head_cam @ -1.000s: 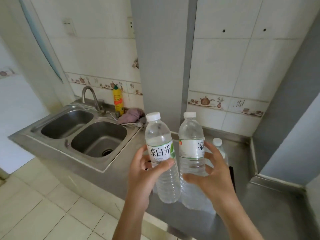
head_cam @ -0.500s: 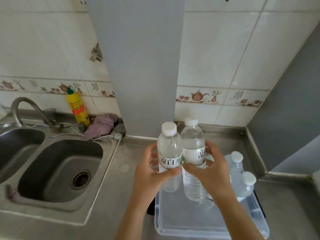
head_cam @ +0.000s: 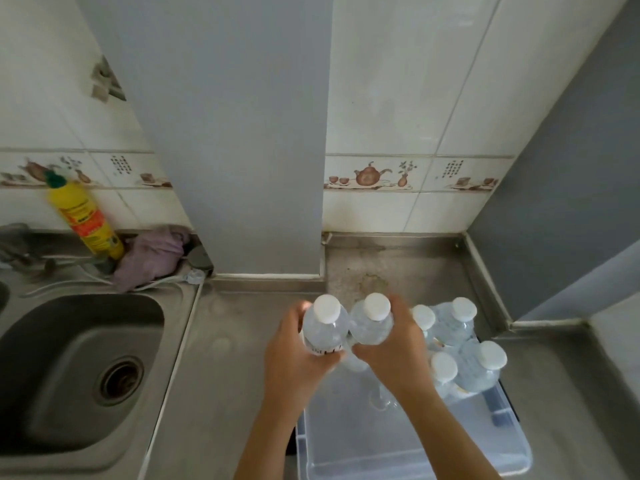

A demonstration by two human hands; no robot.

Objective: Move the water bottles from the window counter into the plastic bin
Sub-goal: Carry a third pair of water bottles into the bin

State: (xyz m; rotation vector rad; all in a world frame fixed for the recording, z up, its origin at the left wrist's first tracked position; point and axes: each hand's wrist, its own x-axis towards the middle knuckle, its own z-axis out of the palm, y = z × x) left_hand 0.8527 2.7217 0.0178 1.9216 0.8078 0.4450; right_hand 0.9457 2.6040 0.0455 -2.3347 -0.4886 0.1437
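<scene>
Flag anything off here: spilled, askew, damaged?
No spill or damage shows. Only oddities: a brownish stain on the steel counter behind the clear plastic bin, and a crumpled purple cloth beside the yellow detergent bottle.

both hands (head_cam: 346, 355) side by side, fingers curled

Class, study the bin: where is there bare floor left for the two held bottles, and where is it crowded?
The plastic bin has bare floor along its near and left side, below both hands. Its far right corner is crowded with four standing bottles. The left hand and right hand each hold a bottle beside that cluster.
</scene>
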